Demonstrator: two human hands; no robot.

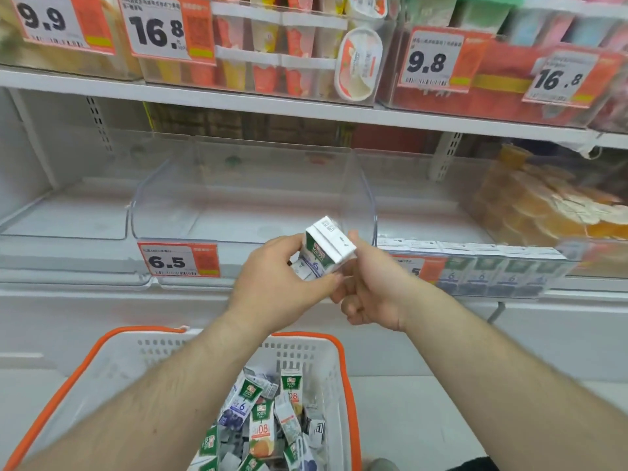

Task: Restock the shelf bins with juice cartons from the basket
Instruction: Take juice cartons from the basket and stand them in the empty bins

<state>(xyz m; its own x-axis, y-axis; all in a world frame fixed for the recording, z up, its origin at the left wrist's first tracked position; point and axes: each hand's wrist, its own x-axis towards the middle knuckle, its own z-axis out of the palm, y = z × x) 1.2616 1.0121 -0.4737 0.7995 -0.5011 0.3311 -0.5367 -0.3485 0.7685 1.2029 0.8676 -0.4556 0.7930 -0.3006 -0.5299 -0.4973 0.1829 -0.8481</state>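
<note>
A small green-and-white juice carton (326, 248) is held in front of the shelf by both hands. My left hand (275, 283) grips it from the left and below, and my right hand (370, 287) pinches its right side. Behind it stands an empty clear shelf bin (170, 205) with a 6.5 price tag (178, 260). To the right, another clear bin (424, 205) has a row of the same cartons (492, 270) along its front. Below, a white basket with an orange rim (343, 351) holds several loose cartons (265, 426).
The upper shelf (238, 103) carries clear bins of cups and tubs with price tags 9.9, 16.8 and 9.8. A bin of orange packs (543, 205) sits at far right. An empty bin (68, 215) is at far left. A white cabinet front runs below the shelf.
</note>
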